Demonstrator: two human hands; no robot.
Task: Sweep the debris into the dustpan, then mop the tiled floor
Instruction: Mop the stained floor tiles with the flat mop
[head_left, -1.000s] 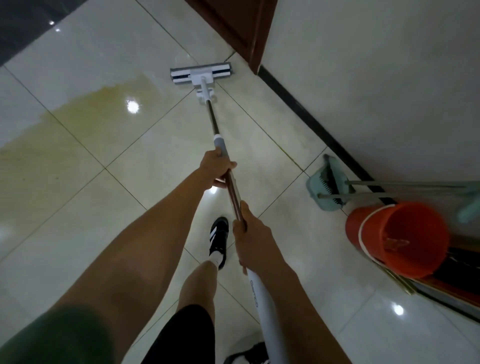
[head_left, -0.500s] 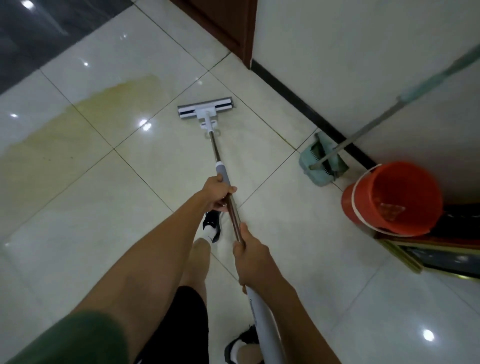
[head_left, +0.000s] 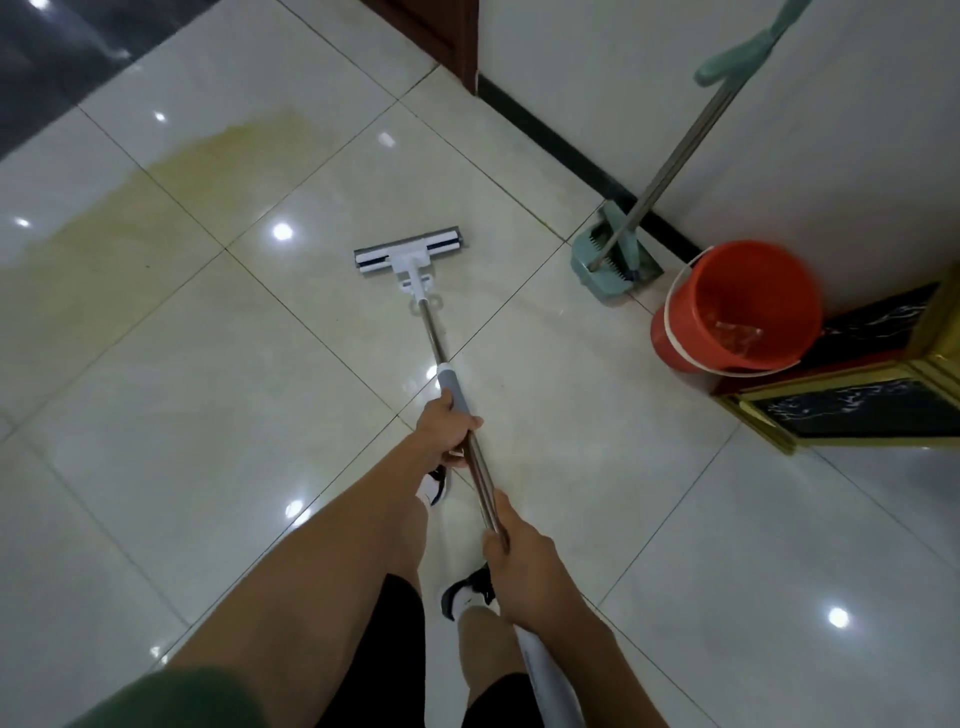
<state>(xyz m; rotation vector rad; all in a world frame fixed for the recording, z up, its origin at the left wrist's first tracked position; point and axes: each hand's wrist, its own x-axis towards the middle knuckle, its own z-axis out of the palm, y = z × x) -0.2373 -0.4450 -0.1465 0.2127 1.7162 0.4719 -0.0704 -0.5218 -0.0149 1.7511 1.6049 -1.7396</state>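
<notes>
I hold the mop (head_left: 434, 332) with both grips curled round its shaft, left hand (head_left: 449, 434) forward to steer, right hand (head_left: 519, 558) rearward for leverage; head flat on the tiled floor (head_left: 208, 389).

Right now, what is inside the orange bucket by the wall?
Inside the orange bucket, a crumpled clear wrapper lies on the bottom, perhaps in a little water. The near wall hides part of the bottom, so more could lie there.

My one camera sits up on the person's head and looks down at the floor (head_left: 208, 415) from high up.
</notes>
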